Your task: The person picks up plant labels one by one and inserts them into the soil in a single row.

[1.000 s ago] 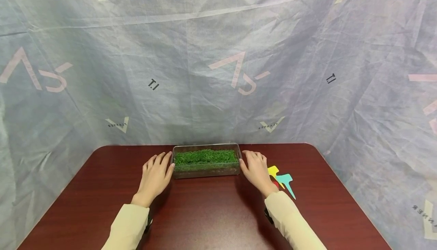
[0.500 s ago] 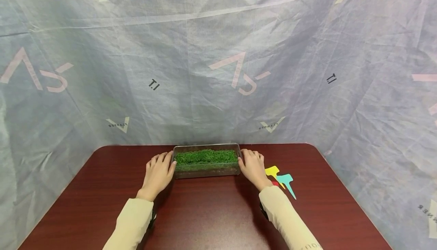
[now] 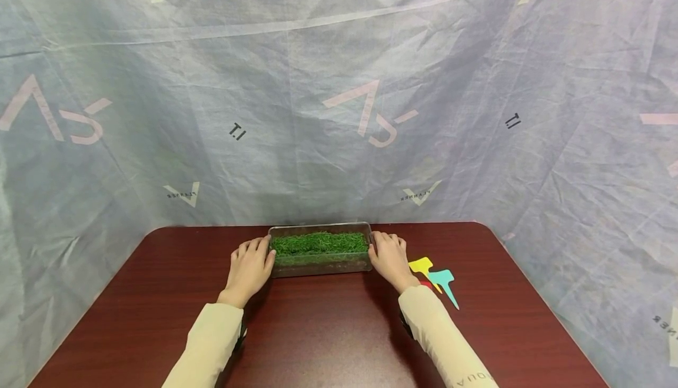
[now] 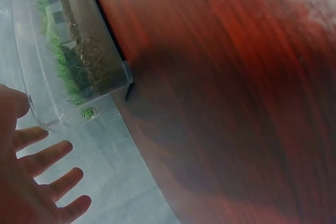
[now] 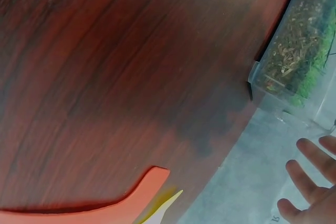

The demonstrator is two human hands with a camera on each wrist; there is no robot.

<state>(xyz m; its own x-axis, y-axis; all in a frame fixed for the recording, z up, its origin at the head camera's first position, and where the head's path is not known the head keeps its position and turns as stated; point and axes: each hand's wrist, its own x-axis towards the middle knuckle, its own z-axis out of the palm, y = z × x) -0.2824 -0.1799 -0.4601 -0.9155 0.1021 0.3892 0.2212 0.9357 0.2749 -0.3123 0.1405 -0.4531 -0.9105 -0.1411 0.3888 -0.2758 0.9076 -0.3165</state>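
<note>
A clear plastic box (image 3: pixel 322 268) with green grass (image 3: pixel 318 243) above brown soil stands at the back of the table. My left hand (image 3: pixel 248 269) is at its left end, with the thumb by the front corner. At the opposite end is my right hand (image 3: pixel 391 261), placed much the same way. Both wrist views show spread, fairly straight fingers around the ends of the box, the outer ones apart from the wall. Whether the thumbs and index fingers touch the box is hard to tell.
Right of my right hand lie T-shaped plant labels: yellow (image 3: pixel 422 266), turquoise (image 3: pixel 444 279) and red (image 3: pixel 426 285), the red one partly hidden by the wrist. A grey printed cloth (image 3: pixel 296 111) hangs close behind the dark red table (image 3: pixel 318 329).
Both hands have moved slightly inward, closer to the box's ends. The box and the labels have stayed in place, with more of the yellow label now showing.
</note>
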